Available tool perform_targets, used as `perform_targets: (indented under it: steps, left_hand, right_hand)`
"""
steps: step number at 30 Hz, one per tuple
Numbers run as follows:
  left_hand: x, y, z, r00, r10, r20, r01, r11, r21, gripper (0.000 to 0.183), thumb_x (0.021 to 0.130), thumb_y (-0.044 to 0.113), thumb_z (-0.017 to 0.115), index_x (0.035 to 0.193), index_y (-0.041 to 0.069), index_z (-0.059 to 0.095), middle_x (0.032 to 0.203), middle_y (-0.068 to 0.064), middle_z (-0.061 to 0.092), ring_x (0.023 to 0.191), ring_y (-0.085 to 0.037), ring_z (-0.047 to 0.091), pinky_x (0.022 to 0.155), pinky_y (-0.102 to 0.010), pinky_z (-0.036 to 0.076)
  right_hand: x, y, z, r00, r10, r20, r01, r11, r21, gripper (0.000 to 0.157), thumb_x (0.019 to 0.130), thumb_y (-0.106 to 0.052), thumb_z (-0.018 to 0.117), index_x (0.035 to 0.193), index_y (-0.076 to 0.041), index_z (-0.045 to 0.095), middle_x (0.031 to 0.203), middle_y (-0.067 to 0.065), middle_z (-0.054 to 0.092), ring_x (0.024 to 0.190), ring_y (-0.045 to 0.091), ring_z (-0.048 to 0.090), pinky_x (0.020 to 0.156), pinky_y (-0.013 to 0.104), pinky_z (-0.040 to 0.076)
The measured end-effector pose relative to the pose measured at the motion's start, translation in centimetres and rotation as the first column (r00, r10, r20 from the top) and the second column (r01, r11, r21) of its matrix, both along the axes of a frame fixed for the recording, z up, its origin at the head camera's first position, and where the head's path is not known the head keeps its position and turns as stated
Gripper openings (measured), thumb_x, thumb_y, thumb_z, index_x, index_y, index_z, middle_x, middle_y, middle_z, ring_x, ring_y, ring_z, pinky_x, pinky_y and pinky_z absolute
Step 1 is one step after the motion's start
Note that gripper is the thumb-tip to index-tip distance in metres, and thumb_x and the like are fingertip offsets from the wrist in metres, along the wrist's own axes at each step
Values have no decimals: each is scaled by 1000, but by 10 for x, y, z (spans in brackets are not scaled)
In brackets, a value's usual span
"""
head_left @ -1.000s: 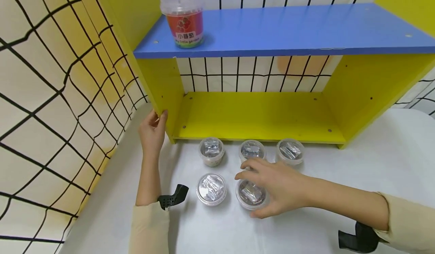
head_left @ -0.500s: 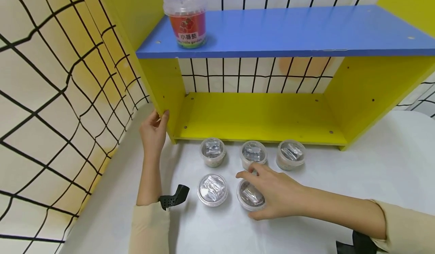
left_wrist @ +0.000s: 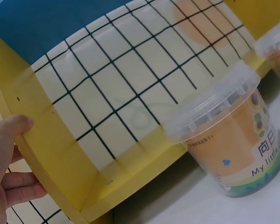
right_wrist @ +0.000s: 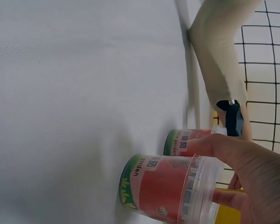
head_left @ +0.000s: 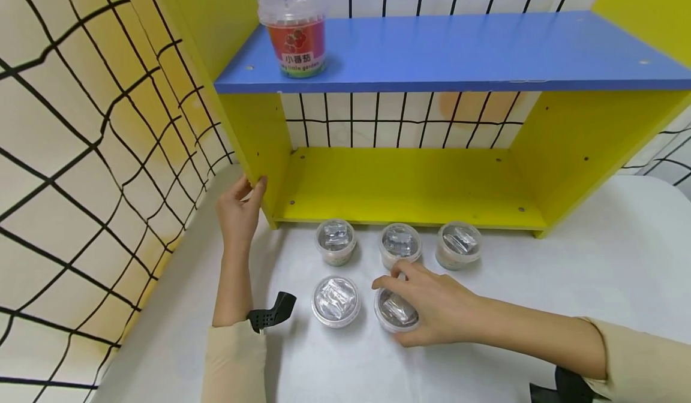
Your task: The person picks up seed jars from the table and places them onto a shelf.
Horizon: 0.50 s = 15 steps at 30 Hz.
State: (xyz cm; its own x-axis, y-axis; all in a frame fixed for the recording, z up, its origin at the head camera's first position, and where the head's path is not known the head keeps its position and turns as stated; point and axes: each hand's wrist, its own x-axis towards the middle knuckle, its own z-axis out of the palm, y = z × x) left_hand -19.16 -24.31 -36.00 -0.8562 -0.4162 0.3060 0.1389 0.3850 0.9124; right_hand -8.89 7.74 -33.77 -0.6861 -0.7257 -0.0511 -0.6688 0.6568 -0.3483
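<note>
My left hand pinches the front edge of the yellow side panel of a shelf, thumb inside and fingers outside. My right hand grips a clear-lidded plastic cup in the front row, thumb on the near side and fingers on the far side of its lid. In the right wrist view this cup has a red label with a green base and stands on the table. Left of it is another lidded cup. Foil packets show under the lids.
Behind stand three more lidded cups, left, middle and right, before the yellow bottom board. A red-labelled cup sits on the blue shelf board. Black wire grid borders the left.
My right hand has shifted slightly and its thumb and fingers have drawn in around the front-row cup. The left hand stays on the side panel.
</note>
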Motion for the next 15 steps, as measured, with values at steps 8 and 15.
perform_targets:
  steps: [8, 15]
  left_hand:
    - [1, -1, 1, 1000, -12, -25, 12, 1000, 5, 36, 87, 28, 64, 121, 16, 61, 113, -9, 65, 101, -20, 63, 66, -12, 53]
    - [2, -3, 7, 999, -45, 20, 44, 998, 42, 37, 86, 26, 65, 122, 15, 60, 118, -8, 63, 99, -23, 64, 67, -17, 54]
  right_hand:
    - [2, -1, -1, 1000, -12, 4, 12, 1000, 6, 57, 65, -34, 77, 117, -24, 54, 106, -1, 45, 83, 13, 48, 52, 21, 43]
    - [1, -2, 0, 1000, -4, -1, 4, 1000, 15, 59, 65, -34, 77, 118, -22, 53, 105, 1, 46, 80, 13, 49, 52, 21, 44]
